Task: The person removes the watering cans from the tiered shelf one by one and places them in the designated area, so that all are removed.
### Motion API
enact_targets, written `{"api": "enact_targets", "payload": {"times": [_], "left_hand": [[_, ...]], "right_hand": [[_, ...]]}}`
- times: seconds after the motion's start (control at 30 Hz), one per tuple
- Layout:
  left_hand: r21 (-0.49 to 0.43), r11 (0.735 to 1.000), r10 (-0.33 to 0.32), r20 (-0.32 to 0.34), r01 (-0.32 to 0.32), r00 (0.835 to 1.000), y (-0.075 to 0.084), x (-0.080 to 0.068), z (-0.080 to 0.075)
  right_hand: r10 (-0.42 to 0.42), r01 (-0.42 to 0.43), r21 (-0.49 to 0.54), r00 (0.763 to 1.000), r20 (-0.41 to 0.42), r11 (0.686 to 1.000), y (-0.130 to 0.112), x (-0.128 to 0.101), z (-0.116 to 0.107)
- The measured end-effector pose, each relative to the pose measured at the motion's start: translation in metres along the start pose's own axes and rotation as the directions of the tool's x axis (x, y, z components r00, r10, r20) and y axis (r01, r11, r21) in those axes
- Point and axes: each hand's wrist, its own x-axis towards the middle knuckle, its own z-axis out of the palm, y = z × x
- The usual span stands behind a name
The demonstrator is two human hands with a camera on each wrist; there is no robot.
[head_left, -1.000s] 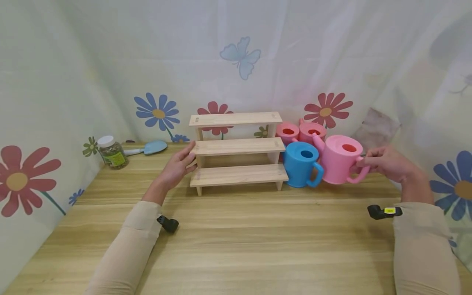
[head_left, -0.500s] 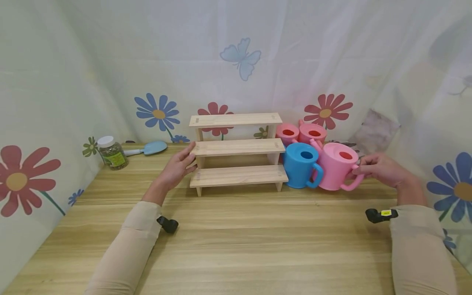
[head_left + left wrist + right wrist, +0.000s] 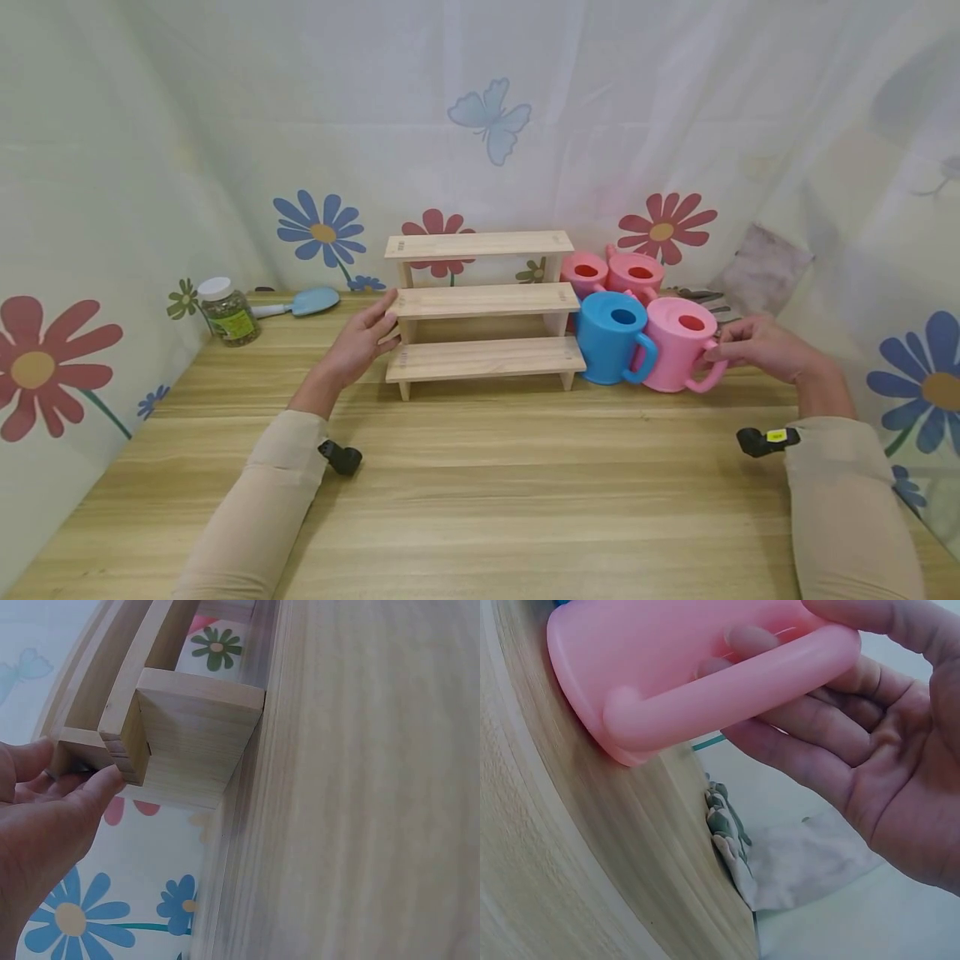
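Right hand on the pink can's handle, left hand steadying the wooden shelf.

Head view: the pink watering can [image 3: 677, 343] stands on the table [image 3: 480, 483], touching the blue watering can [image 3: 615, 336]; the right hand [image 3: 757, 348] grips its handle. Left wrist view: the left hand [image 3: 45, 825] rests straight-fingered against the stepped shelf [image 3: 180, 727]. Right wrist view: fingers [image 3: 802, 727] curl through the handle [image 3: 727, 679]; a firm, level hold should avoid nudging its neighbours.

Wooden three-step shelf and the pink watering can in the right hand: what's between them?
The blue plastic watering can, in the head view.
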Motion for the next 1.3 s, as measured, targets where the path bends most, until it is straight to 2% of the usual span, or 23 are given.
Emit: {"api": "enact_targets", "payload": {"times": [0.23, 0.5, 0.63, 0.9, 1.07, 1.17, 1.3], "left_hand": [[0.008, 1.0, 0.004, 0.018, -0.004, 1.0, 0.009, -0.005, 0.005], [0.012, 1.0, 0.008, -0.003, -0.008, 1.0, -0.001, 0.001, -0.001], [0.014, 1.0, 0.004, 0.009, -0.004, 1.0, 0.0, 0.0, -0.001], [0.033, 0.999, 0.011, 0.026, -0.011, 1.0, 0.013, -0.007, 0.007], [0.025, 1.0, 0.007, 0.021, -0.007, 1.0, 0.011, -0.006, 0.005], [0.023, 1.0, -0.003, 0.004, 0.003, 1.0, 0.008, -0.002, 0.002], [0.077, 0.997, -0.001, -0.019, 0.002, 1.0, 0.007, 0.001, -0.001]], "right_hand": [[0.057, -0.056, -0.041, 0.998, 0.02, 0.998, -0.005, -0.001, 0.001], [0.082, -0.079, -0.04, 0.994, 0.073, 0.996, -0.004, 0.001, 0.001], [0.097, -0.093, -0.068, 0.994, 0.059, 0.993, -0.007, 0.001, 0.001], [0.115, -0.11, -0.094, 0.993, 0.041, 0.989, -0.013, 0.002, 0.001], [0.122, -0.114, -0.114, 0.991, 0.063, 0.987, -0.016, 0.0, -0.001], [0.161, -0.153, -0.183, 0.986, 0.031, 0.971, -0.024, -0.002, -0.004], [0.185, -0.211, -0.288, 0.976, -0.116, 0.934, -0.05, -0.006, -0.005]]}}
